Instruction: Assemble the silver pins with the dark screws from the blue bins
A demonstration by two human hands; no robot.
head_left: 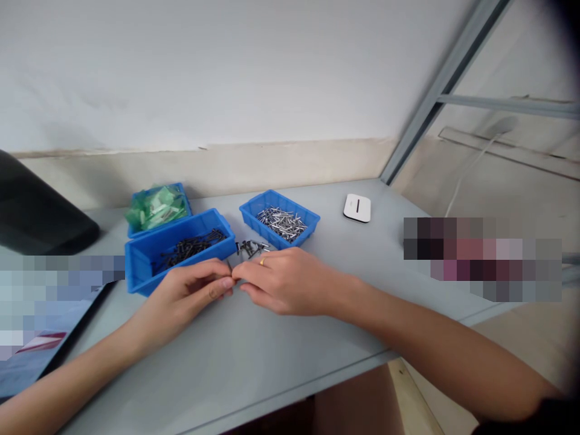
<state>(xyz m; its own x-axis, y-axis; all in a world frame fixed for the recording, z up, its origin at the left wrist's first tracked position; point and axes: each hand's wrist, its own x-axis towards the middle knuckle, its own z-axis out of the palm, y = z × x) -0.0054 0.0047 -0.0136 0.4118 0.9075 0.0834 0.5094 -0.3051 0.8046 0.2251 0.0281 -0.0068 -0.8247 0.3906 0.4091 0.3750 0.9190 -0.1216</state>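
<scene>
My left hand (pixel 193 289) and my right hand (pixel 287 281) meet fingertip to fingertip above the grey table. A thin dark metal piece (pixel 229 264) pokes up where the fingers meet. It is pinched in my left hand; most of it is hidden. My right fingertips are closed against it, and whatever they grip does not show. Behind my left hand stands a blue bin (pixel 138 266) of black screws (pixel 193 249). Past my right hand, another blue bin (pixel 309 228) holds silver pins (pixel 283 223). Between the bins lies a small heap of dark and silver pieces (pixel 251 248).
A third blue bin (pixel 185 199) with green plastic bags (pixel 159 206) sits at the back left. Beyond the pins is a white box-like device (pixel 357 207). A dark cylindrical object (pixel 40 211) and a screen (pixel 58 338) are on the left. A metal frame post (pixel 426 115) rises at right.
</scene>
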